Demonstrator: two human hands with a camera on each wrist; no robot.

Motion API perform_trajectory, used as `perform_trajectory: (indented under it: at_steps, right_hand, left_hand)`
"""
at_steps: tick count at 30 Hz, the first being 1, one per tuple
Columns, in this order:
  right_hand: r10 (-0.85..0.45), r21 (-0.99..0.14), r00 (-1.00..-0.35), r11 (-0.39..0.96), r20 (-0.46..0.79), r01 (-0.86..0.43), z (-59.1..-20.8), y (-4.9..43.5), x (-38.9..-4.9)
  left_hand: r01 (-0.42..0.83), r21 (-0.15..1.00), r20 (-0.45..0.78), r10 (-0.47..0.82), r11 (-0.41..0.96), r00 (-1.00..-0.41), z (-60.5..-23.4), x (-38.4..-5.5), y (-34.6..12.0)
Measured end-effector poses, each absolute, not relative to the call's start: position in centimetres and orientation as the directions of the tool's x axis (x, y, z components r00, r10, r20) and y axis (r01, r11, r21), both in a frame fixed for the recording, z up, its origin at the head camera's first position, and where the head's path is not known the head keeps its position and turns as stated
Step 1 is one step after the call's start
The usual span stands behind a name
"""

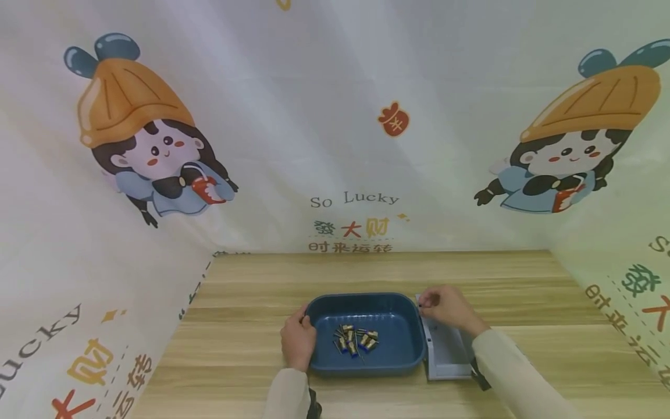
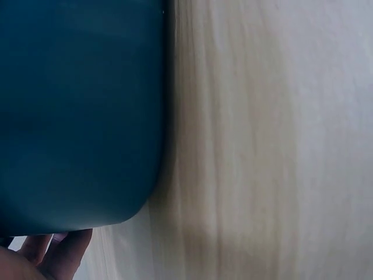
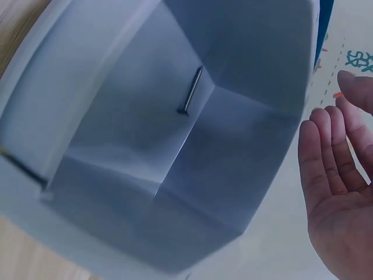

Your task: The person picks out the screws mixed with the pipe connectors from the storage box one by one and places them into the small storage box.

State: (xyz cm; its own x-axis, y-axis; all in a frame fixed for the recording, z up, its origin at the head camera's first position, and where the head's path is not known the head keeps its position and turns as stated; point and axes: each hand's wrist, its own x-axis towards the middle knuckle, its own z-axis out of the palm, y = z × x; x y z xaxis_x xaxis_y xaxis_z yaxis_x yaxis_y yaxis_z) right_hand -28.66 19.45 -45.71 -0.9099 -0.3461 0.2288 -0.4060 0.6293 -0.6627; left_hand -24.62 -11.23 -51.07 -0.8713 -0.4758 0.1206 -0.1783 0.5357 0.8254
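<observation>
My left hand [image 1: 298, 341] grips the left edge of a dark blue plastic tray [image 1: 323, 366]; its fingers [image 2: 69, 255] lie against the tray's outside in the left wrist view. Inside are several brass-coloured fittings [image 1: 352, 349] with blue ends, mixed with thin nail-like pieces. To the right, my right hand [image 1: 450, 307] hovers over the far end of a pale grey box [image 1: 450, 371], fingers bent and thumb apart, with nothing visible between them. In the right wrist view, one nail [image 3: 191, 90] lies in the box and another [image 3: 26, 169] on its ledge.
The blue tray and grey box stand side by side on a wood-grain table [image 1: 230, 326]. A printed cloth [image 1: 272, 145] with cartoon figures hangs behind the table and along both sides.
</observation>
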Motion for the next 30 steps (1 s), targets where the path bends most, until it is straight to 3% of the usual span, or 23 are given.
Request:
perform_trajectory:
  at_steps: [30]
  right_hand:
    - [-0.423,-0.722,-0.885,0.550,0.193,-0.420,-47.3,14.2,-27.8]
  left_hand:
    - [-0.163,0.827,0.145,-0.484,0.538,-0.863,-51.0,-24.5,-11.2]
